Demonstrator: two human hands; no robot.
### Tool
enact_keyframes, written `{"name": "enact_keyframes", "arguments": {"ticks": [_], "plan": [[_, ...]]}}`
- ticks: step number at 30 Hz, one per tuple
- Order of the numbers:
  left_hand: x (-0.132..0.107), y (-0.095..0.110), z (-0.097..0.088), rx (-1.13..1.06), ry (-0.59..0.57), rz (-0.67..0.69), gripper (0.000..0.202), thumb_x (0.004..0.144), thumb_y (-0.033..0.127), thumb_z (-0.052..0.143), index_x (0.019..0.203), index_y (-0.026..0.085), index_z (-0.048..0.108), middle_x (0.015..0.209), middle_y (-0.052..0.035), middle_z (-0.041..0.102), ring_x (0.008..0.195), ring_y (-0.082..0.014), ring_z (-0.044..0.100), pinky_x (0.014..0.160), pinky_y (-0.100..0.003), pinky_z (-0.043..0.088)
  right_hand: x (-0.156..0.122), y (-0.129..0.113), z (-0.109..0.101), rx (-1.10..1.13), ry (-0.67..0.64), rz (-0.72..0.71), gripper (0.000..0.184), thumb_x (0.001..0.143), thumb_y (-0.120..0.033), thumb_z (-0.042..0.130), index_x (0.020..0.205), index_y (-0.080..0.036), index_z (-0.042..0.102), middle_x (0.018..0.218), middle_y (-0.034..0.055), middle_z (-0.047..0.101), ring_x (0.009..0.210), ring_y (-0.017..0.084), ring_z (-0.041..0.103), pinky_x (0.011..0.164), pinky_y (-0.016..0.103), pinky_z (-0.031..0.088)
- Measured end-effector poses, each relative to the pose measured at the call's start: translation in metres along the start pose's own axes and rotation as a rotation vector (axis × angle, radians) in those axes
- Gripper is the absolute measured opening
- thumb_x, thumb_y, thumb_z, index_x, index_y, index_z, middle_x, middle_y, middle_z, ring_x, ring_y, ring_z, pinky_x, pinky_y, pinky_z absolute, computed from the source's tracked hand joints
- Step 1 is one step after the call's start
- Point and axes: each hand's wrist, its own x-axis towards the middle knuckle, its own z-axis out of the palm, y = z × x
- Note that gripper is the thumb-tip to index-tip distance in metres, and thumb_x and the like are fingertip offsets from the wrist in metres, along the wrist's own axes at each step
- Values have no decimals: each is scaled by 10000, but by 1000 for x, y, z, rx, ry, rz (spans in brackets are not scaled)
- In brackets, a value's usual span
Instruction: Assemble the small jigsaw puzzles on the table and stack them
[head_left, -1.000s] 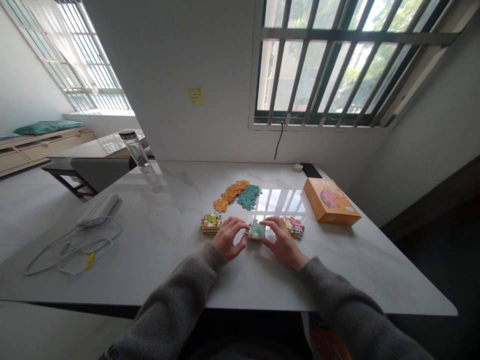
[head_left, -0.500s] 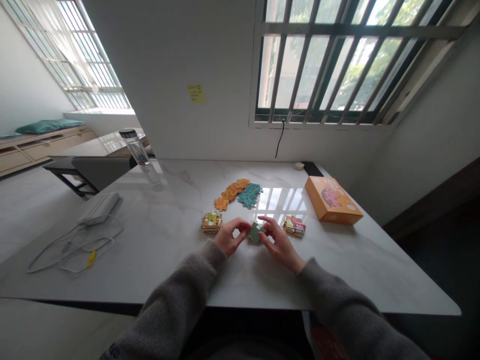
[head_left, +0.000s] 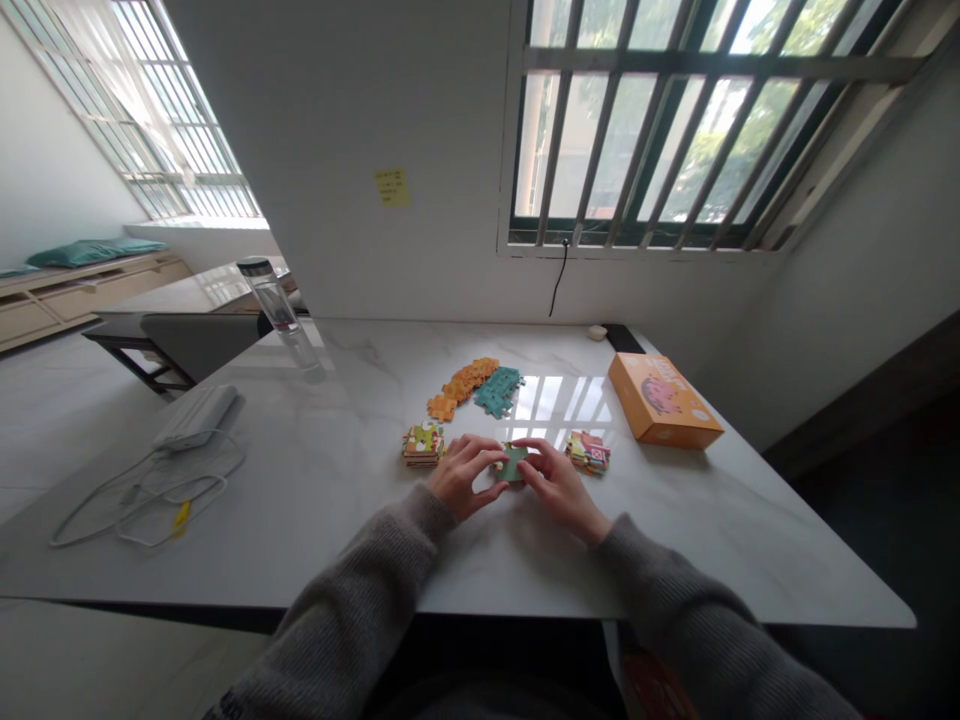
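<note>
My left hand point(head_left: 463, 478) and my right hand point(head_left: 559, 490) meet at the middle of the white marble table point(head_left: 337, 450). The fingertips of both hold a teal jigsaw puzzle piece point(head_left: 511, 463) low over the tabletop. Its lower edge is hidden by my fingers. A small stack of colourful puzzle pieces point(head_left: 423, 445) lies just left of my left hand, and another point(head_left: 589, 453) lies right of my right hand. Farther ahead are a joined strip of orange pieces point(head_left: 463, 387) and a joined teal group point(head_left: 496, 391).
An orange puzzle box point(head_left: 664, 401) lies at the right of the table. At the left are a white power bank point(head_left: 196, 417) with a white cable point(head_left: 142, 505) and a clear water bottle point(head_left: 274, 310). The wall and a barred window stand behind the table.
My hands have drawn closer around the teal piece, and the fingers of both now close on it. The piece has turned slightly between them. The other pieces have not moved.
</note>
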Motion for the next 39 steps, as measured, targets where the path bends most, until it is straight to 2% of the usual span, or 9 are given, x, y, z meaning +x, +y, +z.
{"name": "enact_keyframes", "arguments": {"ticks": [4, 6, 11, 15, 19, 24, 31, 36, 39], "plan": [[-1, -13, -19, 30, 66, -39, 246, 857, 265, 704, 1097, 235, 658, 1140, -70, 709, 1053, -246, 616, 939, -419, 483, -3, -3, -3, -92, 80, -62, 353, 975, -420, 519, 1252, -201, 531, 847, 33, 663, 759, 177, 624, 726, 329, 519], [-5, -27, -34, 48, 107, -90, 202, 873, 277, 687, 1069, 234, 671, 1142, -67, 721, 1064, -247, 620, 945, -422, 476, -4, -4, -4, -175, 115, -95, 335, 980, -385, 507, 1257, -200, 539, 862, 34, 653, 773, 176, 608, 745, 328, 506], [-28, -70, -70, 98, 105, -244, 194, 914, 332, 631, 1062, 224, 695, 1198, -79, 717, 1103, -257, 616, 1003, -454, 456, -6, -2, -5, -329, 107, -159, 287, 973, -290, 499, 1243, -213, 559, 833, 10, 620, 741, 165, 570, 723, 305, 475], [-47, -93, -79, 90, 89, -333, 216, 913, 354, 609, 1058, 222, 700, 1200, -78, 719, 1111, -263, 603, 1008, -459, 462, -4, 1, -6, -465, 111, -206, 251, 948, -214, 498, 1177, -216, 601, 942, 52, 628, 879, 206, 598, 811, 350, 492], [-55, -102, -80, 114, -18, -319, 215, 918, 340, 589, 1062, 230, 705, 1232, -70, 710, 1101, -268, 593, 1004, -469, 446, -3, 6, -9, -667, 102, -253, 253, 918, -156, 528, 1142, -219, 629, 1134, 104, 610, 1100, 269, 548, 989, 449, 453], [-60, -106, -83, 140, -72, -338, 221, 928, 337, 570, 1079, 241, 700, 1270, -61, 689, 1134, -269, 562, 1017, -477, 424, -4, 13, -11, -786, 24, -204, 259, 921, -213, 608, 1179, -227, 620, 1257, 119, 590, 1183, 301, 509, 1026, 492, 442], [-60, -101, -82, 132, -74, -330, 194, 905, 317, 570, 1027, 224, 687, 1238, -71, 695, 1121, -269, 563, 1015, -481, 424, -2, 16, -13, -770, 36, -242, 257, 921, -202, 615, 1176, -237, 613, 1208, 103, 643, 1119, 293, 557, 972, 485, 486], [-48, -78, -83, 180, 95, -232, 200, 881, 264, 587, 1059, 207, 657, 1205, -89, 682, 1109, -265, 566, 1012, -469, 420, -2, 11, -13, -708, 130, -326, 335, 919, -234, 639, 1249, -249, 583, 1197, 102, 661, 1112, 304, 582, 959, 504, 504], [-36, -53, -73, 180, 94, -152, 172, 878, 250, 621, 1044, 220, 648, 1105, -72, 699, 1075, -256, 579, 981, -442, 430, -4, 7, -10, -633, 100, -395, 424, 914, -250, 668, 1319, -263, 542, 1226, 100, 652, 1142, 291, 583, 971, 484, 515]]}}
